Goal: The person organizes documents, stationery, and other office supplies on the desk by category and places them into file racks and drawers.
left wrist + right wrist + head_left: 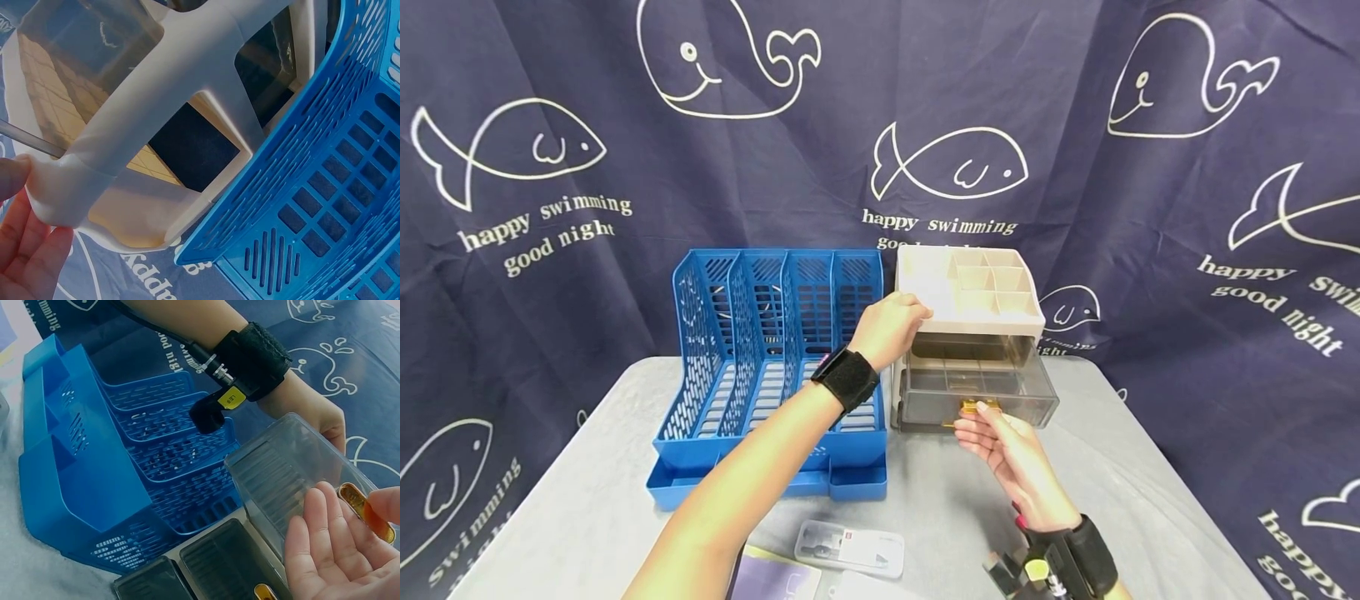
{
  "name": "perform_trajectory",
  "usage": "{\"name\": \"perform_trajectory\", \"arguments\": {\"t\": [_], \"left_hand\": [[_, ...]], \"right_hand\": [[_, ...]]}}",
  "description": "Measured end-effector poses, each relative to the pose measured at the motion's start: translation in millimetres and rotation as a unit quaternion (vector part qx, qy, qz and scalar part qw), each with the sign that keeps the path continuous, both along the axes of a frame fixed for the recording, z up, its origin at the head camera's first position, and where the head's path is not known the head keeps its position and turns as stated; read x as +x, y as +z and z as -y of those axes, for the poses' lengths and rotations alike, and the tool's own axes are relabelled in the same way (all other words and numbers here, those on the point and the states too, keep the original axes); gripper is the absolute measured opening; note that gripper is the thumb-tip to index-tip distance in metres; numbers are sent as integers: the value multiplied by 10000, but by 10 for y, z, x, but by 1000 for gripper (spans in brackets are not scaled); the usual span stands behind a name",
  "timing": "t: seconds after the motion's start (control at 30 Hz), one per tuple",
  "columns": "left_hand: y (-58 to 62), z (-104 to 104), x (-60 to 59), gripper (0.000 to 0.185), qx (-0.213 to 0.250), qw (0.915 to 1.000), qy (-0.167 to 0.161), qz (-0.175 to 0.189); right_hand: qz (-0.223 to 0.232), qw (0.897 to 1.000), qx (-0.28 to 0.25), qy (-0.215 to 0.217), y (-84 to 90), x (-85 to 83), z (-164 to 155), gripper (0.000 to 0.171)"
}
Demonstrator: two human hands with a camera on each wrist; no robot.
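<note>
A white desktop organizer [970, 323] with a compartmented top stands at the back right. My left hand [889, 327] grips its upper left edge; in the left wrist view, thumb and fingers [37, 250] close round the white front corner. One smoky clear drawer [932, 408] is pulled out toward me. At its front, my right hand [1011, 454] pinches the gold handle [355, 499], thumb on top and fingers below. Dividers show inside the drawer, and I see no loose items in it. Other dark drawers [225, 556] sit pushed in, one with a gold handle [265, 591].
A blue file rack [767, 450] with several slots stands close on the organizer's left. A clear plastic case [850, 547] and a purple booklet [775, 577] lie at the near table edge. A patterned curtain [842, 183] hangs behind the grey table [1120, 500].
</note>
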State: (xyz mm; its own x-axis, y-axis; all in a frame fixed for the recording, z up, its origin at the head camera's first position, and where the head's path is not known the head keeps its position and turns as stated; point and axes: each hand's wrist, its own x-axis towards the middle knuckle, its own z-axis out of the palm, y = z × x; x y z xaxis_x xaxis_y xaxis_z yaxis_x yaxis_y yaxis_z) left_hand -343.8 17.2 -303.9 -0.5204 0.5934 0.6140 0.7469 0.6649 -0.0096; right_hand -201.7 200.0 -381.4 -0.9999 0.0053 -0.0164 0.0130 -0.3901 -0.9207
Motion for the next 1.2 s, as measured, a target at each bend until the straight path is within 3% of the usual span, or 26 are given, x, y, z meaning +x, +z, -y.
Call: {"name": "perform_trajectory", "arguments": {"t": [0.3,0.5,0.7,1.0,1.2], "left_hand": [[-20,-13,-6,19,3,10000,-26,83],[-17,-10,-11,20,-34,9999,-29,162],[14,0,-4,20,-45,9996,-27,284],[37,27,-13,20,2,9995,-43,302],[58,6,-24,20,-5,9994,-54,341]], "right_hand": [[-78,9989,262,384,-32,42,-54,22],[-333,9918,898,845,-28,116,-153,25],[-593,9788,1727,929,-24,173,-268,37],[-327,9369,3289,1143,-56,318,-356,38],[-928,8791,4578,951,-155,378,-244,27]]}}
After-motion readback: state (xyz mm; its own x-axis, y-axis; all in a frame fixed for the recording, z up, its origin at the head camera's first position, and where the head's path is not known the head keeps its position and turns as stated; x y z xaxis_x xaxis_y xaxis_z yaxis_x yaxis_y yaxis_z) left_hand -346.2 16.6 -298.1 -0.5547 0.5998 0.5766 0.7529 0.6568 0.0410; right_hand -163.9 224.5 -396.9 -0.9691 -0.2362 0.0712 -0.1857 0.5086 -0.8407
